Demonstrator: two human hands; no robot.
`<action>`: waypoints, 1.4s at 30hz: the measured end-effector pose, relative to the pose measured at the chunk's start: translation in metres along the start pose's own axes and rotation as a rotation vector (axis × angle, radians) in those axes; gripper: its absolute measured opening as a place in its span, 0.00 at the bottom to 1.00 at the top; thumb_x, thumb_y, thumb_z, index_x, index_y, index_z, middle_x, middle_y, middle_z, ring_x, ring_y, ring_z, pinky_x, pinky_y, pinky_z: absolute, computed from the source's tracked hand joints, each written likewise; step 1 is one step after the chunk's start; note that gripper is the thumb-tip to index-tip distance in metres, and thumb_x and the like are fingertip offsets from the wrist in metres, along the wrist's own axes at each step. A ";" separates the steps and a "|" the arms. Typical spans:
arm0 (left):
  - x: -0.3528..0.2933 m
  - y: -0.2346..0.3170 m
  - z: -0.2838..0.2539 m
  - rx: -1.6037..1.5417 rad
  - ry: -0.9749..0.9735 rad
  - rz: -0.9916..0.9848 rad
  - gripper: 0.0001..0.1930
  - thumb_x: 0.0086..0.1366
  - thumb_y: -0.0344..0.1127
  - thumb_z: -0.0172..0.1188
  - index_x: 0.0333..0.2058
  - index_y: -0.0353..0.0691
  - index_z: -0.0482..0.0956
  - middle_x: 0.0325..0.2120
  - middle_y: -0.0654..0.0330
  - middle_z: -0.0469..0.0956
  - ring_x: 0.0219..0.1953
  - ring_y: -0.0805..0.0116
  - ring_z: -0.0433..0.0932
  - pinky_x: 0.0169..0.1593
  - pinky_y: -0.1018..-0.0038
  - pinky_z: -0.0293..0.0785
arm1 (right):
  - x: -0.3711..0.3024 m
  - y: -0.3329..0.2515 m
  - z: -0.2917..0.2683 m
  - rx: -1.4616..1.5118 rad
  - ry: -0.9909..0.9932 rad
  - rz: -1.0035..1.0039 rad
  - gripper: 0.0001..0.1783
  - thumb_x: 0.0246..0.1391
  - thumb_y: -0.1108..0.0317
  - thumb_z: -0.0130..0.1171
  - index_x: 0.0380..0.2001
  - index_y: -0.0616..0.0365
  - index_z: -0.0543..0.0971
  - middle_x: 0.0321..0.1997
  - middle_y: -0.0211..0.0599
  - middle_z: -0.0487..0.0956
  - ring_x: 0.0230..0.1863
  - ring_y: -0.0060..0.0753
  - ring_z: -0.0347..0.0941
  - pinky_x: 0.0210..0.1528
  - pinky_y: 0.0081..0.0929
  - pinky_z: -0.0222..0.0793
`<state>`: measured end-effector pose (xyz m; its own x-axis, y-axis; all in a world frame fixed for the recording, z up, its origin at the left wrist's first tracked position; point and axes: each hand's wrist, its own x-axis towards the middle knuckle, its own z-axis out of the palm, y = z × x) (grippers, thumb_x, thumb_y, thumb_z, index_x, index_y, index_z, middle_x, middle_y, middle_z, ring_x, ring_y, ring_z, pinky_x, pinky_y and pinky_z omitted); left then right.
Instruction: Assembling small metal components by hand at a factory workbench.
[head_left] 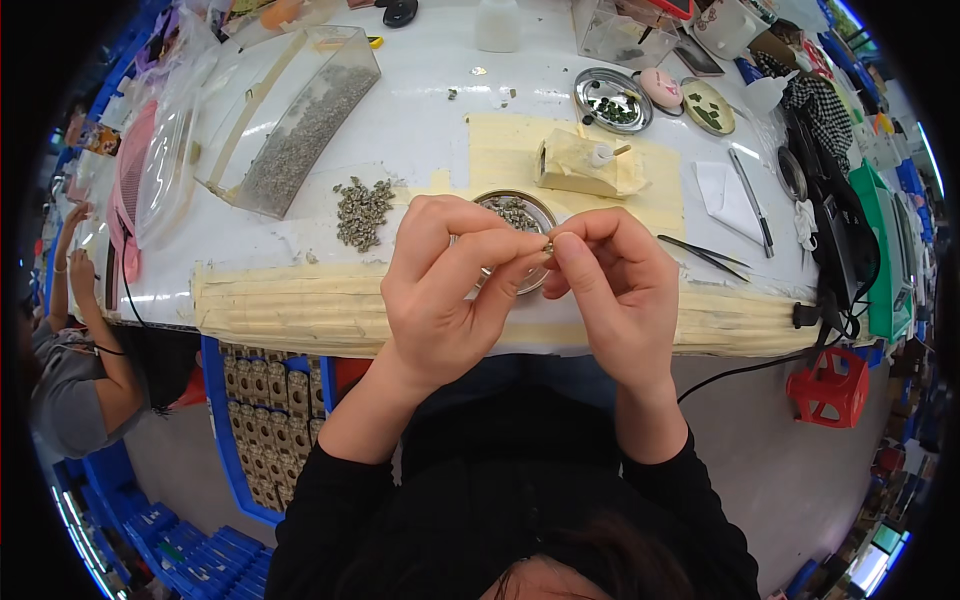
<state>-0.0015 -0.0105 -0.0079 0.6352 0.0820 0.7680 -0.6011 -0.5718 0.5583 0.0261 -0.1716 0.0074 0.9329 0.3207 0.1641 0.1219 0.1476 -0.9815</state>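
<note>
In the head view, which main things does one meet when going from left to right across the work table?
Pink perforated item, pile of small metallic pieces, left hand, right hand, folded white paper.

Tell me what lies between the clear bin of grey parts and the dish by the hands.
In the head view: a loose pile of grey parts, and partly the left hand.

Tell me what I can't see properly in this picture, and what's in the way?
All in the head view:
Tiny, metallic-looking piece between the left hand and right hand: too small, mostly covered by fingertips.
Round, silver-rimmed dish: partly hidden behind both hands.
Whitish plastic bottle: top cut off by the upper edge.
Blue plastic crate: partly hidden behind the black left sleeve.
</note>
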 end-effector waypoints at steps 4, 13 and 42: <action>-0.003 -0.003 -0.001 -0.001 0.041 -0.047 0.09 0.51 0.23 0.71 0.33 0.39 0.85 0.30 0.62 0.76 0.32 0.65 0.74 0.34 0.73 0.68 | -0.006 0.003 0.006 -0.112 0.109 -0.145 0.07 0.61 0.77 0.58 0.42 0.66 0.81 0.31 0.34 0.81 0.29 0.17 0.77 0.33 0.15 0.74; -0.003 -0.005 -0.003 -0.007 0.043 -0.004 0.11 0.51 0.23 0.71 0.35 0.40 0.85 0.31 0.63 0.77 0.33 0.67 0.73 0.35 0.73 0.68 | -0.015 0.011 0.008 0.312 -0.063 0.050 0.13 0.65 0.74 0.56 0.50 0.65 0.80 0.36 0.37 0.82 0.32 0.20 0.76 0.35 0.19 0.74; -0.002 -0.006 -0.002 0.043 0.016 0.054 0.10 0.54 0.19 0.69 0.35 0.34 0.84 0.31 0.60 0.76 0.33 0.68 0.73 0.36 0.75 0.69 | -0.006 0.008 0.009 0.151 -0.015 0.009 0.10 0.62 0.76 0.58 0.45 0.68 0.81 0.39 0.37 0.79 0.33 0.22 0.77 0.36 0.18 0.75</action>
<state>-0.0004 -0.0055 -0.0118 0.5941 0.0633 0.8019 -0.6128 -0.6102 0.5021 0.0181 -0.1641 -0.0010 0.9284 0.3363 0.1582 0.0602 0.2839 -0.9570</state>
